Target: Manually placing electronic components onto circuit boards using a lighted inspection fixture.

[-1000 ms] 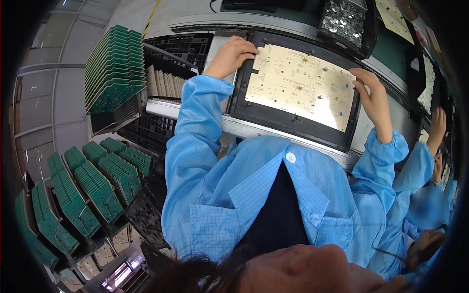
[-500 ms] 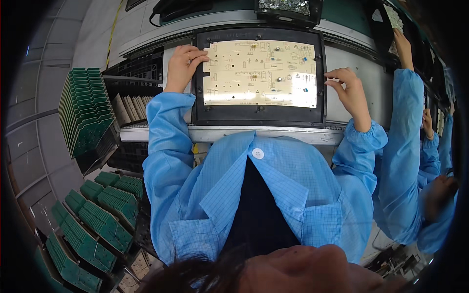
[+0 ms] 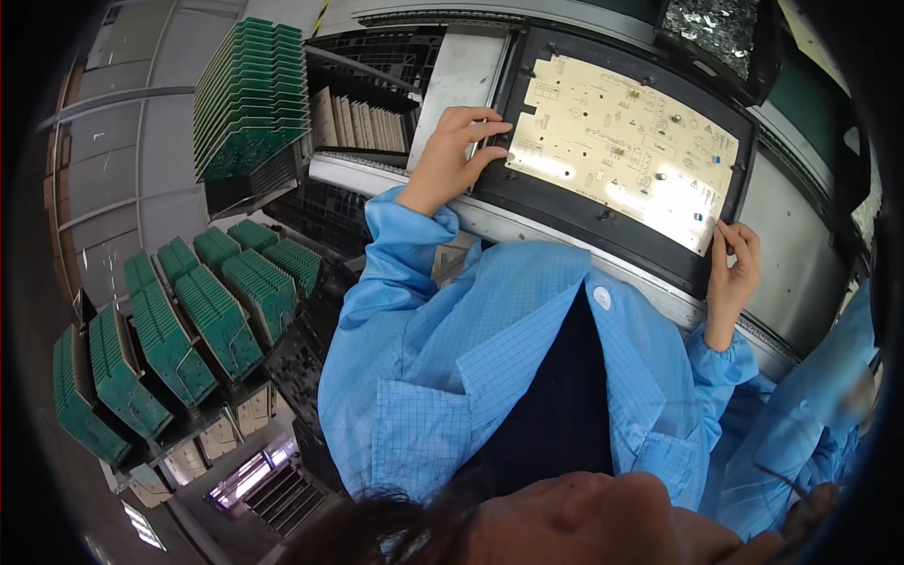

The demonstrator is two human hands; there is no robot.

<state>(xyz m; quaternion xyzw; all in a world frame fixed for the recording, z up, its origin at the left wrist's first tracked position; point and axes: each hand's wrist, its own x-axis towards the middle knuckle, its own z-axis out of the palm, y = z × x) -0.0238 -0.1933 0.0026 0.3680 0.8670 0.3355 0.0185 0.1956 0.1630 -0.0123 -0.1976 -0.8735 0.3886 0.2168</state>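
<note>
A cream printed circuit board (image 3: 603,132) with a few small parts on it lies in a black rectangular frame (image 3: 565,202). My left hand (image 3: 452,155) is at the board's left edge, thumb and fingers apart, their tips over the frame's rim by the lower left corner. At the board's lower right corner is my right hand (image 3: 736,268), its fingers drawn together with the tips on the edge; its thumb is partly hidden.
The frame rests across a metal conveyor rail (image 3: 363,176). Left of it stand a rack of green boards (image 3: 254,104) and a bin of pale boards (image 3: 363,122). More racked green boards (image 3: 179,311) fill the lower left. A black tray of small parts (image 3: 711,38) is beyond; a co-worker's blue sleeve (image 3: 791,424) is at right.
My view has turned, so the frame appears tilted and further right. My right hand has come in from beside the frame to the board's lower right corner; my left has slid toward the lower left.
</note>
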